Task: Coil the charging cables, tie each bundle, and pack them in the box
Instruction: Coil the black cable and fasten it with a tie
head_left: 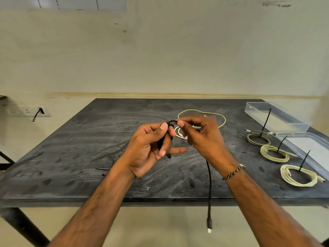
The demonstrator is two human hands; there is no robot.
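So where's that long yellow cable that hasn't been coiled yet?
In the head view, the loose yellow cable lies in a wide loop on the dark table, towards its far edge, just behind the right hand and left of the clear plastic box.

Black cable [209,184] dangling; 3 tied coils [274,153] beside clear box [277,116].

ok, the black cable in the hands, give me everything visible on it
The thin black braided-looking charging cable is only starting to be coiled. The left hand has a grip on one end, a small dark plug tip poking out below its fingers. A short loop arcs over to the right hand, which pinches it. The rest hangs straight down past the dark table edge, ending in a dark plug with a pale tip.
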